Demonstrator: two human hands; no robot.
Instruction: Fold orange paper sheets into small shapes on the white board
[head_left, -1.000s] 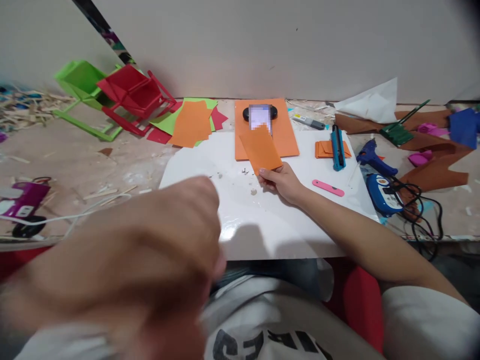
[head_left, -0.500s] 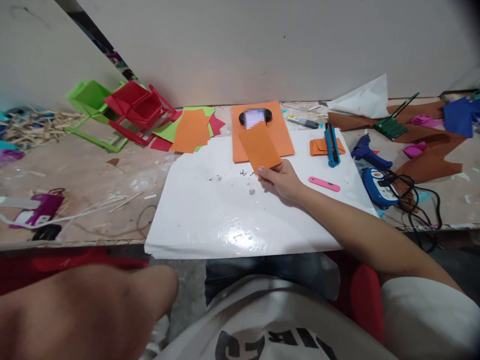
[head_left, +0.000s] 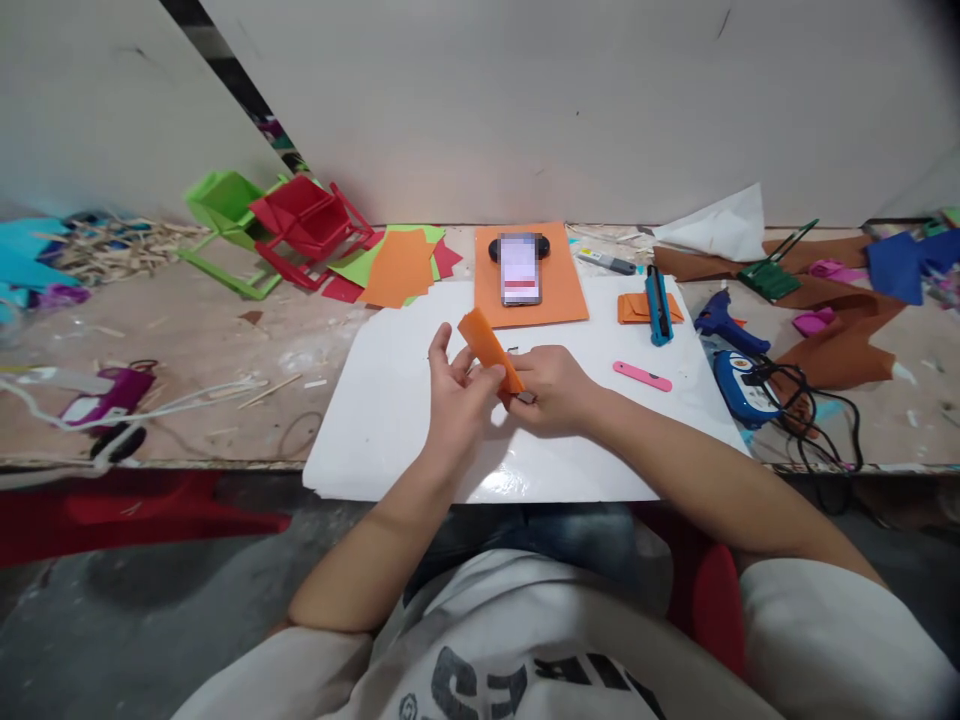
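Between my two hands is a piece of orange paper [head_left: 489, 350], seen as a narrow strip that looks bent or folded lengthwise. My left hand [head_left: 459, 395] pinches its near part with the thumb, while some of its other fingers stick up behind. On the right side, my right hand [head_left: 551, 390] grips the lower end of the paper, its fingertips partly hidden. Both hands are held over a white board [head_left: 390, 400]. Just beyond them a phone [head_left: 520, 270] leans on a black holder, on a larger orange sheet [head_left: 551, 312].
Right of my hands are a pink strip-shaped tool [head_left: 642, 376], a blue cutter [head_left: 660, 305] on folded orange pieces [head_left: 634, 308], and a blue glue gun [head_left: 731, 322]. Left stand green [head_left: 225, 205] and red [head_left: 304, 210] miniature chairs, beside stacked coloured paper [head_left: 397, 268].
My left arm has come up over the board, and that hand has joined in holding the orange paper. The paper has moved nearer me and turned from a flat sheet to a narrow strip.
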